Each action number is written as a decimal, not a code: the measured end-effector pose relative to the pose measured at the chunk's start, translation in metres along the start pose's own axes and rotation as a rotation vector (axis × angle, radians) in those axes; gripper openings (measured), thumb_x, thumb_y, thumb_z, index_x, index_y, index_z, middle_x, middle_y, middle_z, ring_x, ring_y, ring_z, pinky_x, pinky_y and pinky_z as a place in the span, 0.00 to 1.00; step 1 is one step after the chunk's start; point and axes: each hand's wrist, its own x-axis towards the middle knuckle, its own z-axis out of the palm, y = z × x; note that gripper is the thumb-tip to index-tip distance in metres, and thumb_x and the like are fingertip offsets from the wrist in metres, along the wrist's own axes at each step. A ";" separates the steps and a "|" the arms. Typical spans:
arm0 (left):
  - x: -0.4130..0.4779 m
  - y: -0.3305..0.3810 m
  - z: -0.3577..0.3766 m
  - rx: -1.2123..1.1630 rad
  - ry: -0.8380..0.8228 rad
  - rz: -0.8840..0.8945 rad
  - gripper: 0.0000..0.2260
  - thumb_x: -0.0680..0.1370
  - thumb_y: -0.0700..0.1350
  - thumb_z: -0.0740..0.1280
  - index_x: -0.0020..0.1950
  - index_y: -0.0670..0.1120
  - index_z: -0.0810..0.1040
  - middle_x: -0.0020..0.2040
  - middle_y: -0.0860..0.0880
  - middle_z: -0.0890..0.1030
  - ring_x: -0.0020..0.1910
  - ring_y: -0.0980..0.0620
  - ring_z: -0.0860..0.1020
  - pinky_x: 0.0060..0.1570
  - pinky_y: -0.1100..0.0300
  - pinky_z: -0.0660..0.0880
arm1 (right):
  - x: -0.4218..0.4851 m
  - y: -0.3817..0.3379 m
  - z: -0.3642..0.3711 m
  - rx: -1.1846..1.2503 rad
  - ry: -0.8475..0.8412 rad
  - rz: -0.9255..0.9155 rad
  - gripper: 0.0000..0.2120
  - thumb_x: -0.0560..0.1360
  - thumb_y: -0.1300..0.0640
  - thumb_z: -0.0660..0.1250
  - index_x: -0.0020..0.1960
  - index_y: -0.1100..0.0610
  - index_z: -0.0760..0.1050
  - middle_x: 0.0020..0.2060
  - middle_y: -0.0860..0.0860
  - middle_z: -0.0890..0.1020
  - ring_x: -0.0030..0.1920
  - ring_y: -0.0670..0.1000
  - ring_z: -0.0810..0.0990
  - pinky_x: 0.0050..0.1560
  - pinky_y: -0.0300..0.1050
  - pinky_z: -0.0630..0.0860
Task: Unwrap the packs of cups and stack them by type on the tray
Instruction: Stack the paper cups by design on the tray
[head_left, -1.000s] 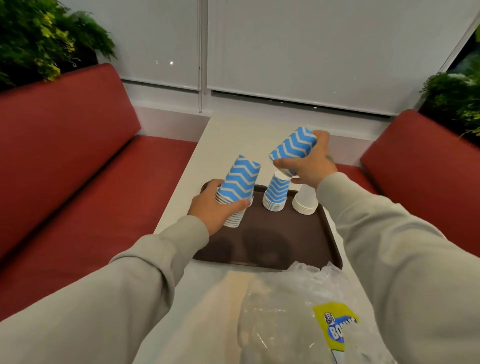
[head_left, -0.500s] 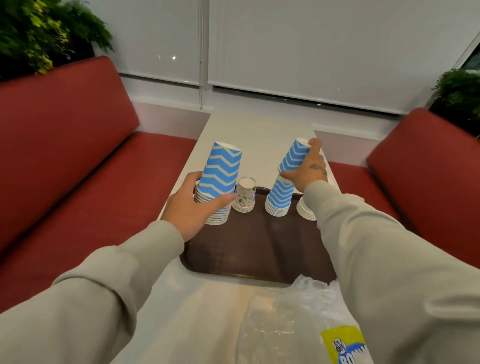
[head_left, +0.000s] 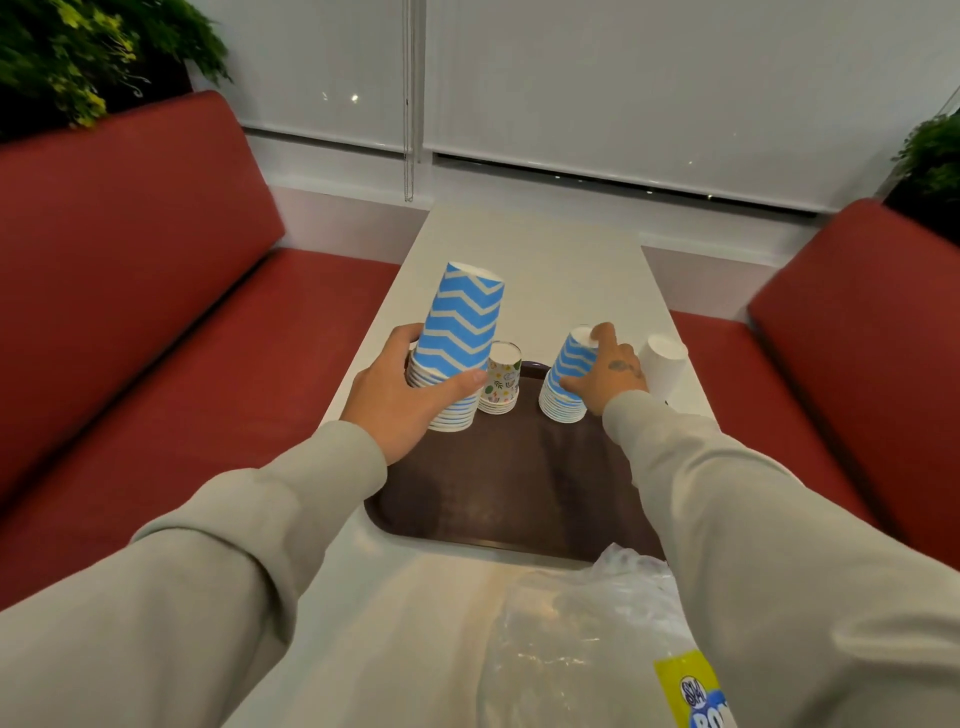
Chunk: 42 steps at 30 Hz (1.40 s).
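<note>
Left hand (head_left: 400, 405) wraps the tall zigzag stack (head_left: 462, 332) at the tray's (head_left: 509, 499) far-left corner. Right hand (head_left: 610, 371) clasps the shorter zigzag stack (head_left: 563, 389) at its far edge. Unwrapping looks done; merging these two looks left.

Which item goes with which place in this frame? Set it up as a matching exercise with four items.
Items:
1. tall blue stack
2. floral stack
3. white stack
4. wrapper

Places:
a. on the table, nearer the camera than the tray
b. held by the left hand
c. right of the right hand
d. between the tall blue stack and the short blue stack

Pairs: 1-b, 2-d, 3-c, 4-a
</note>
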 end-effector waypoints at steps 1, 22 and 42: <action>0.001 0.002 0.001 0.001 -0.004 0.002 0.30 0.71 0.59 0.74 0.69 0.56 0.68 0.54 0.62 0.78 0.47 0.66 0.77 0.38 0.74 0.72 | -0.001 0.001 -0.002 -0.025 -0.007 -0.003 0.30 0.75 0.54 0.72 0.71 0.53 0.60 0.62 0.60 0.69 0.61 0.64 0.74 0.59 0.52 0.71; 0.001 0.018 0.028 0.088 -0.082 -0.046 0.35 0.67 0.56 0.79 0.69 0.52 0.68 0.57 0.53 0.78 0.52 0.54 0.79 0.46 0.65 0.75 | -0.080 -0.066 -0.039 0.663 -0.435 -0.104 0.42 0.63 0.55 0.83 0.68 0.45 0.61 0.57 0.51 0.81 0.53 0.54 0.85 0.45 0.59 0.84; 0.002 0.014 0.032 0.087 -0.071 -0.058 0.22 0.70 0.51 0.77 0.59 0.53 0.72 0.50 0.55 0.80 0.45 0.58 0.79 0.40 0.67 0.73 | -0.069 -0.067 -0.042 0.689 -0.342 -0.139 0.42 0.67 0.57 0.80 0.71 0.47 0.58 0.54 0.50 0.82 0.49 0.47 0.84 0.40 0.40 0.81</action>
